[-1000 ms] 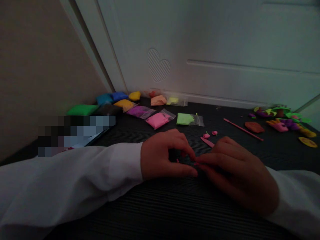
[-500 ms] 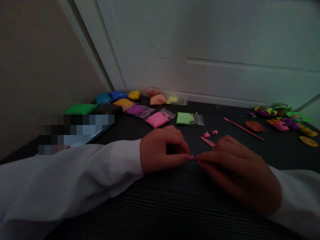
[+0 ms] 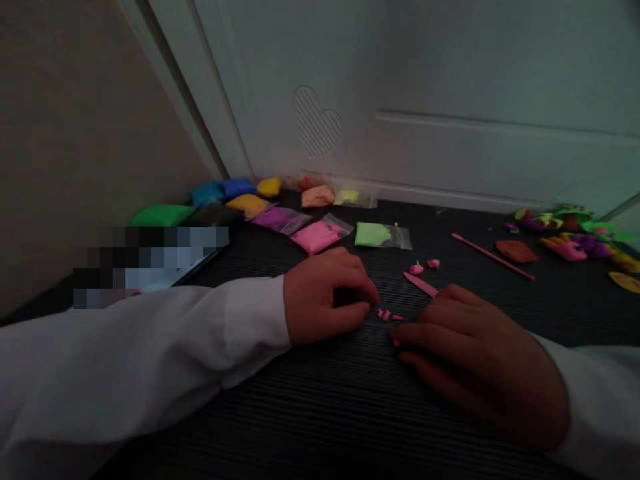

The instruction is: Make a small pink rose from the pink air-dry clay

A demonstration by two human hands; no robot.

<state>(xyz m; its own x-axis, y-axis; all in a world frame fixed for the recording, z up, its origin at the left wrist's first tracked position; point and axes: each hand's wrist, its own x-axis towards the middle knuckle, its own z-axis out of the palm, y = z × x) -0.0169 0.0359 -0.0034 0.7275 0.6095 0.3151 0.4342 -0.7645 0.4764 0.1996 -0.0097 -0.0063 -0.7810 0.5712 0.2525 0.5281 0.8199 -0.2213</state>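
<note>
pink clay pieces (image 3: 387,315): on tabletop (image 3: 300,413), just beside left hand's fingertips | left hand (image 3: 317,300): tips close, contact unclear | right hand (image 3: 495,367): pink speck at fingers, grip unclear | pink blade (image 3: 420,284): just beyond right hand | risk: careless finger sweep likely scatters pieces

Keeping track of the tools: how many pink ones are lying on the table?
2: the flat blade, partly behind the right hand, and the thin rod, farther right. Others may be hidden.

We're looking from the head, close in, forward and down over the table (image 3: 300,413) (white panel (image 3: 450,160) past its far edge).
</note>
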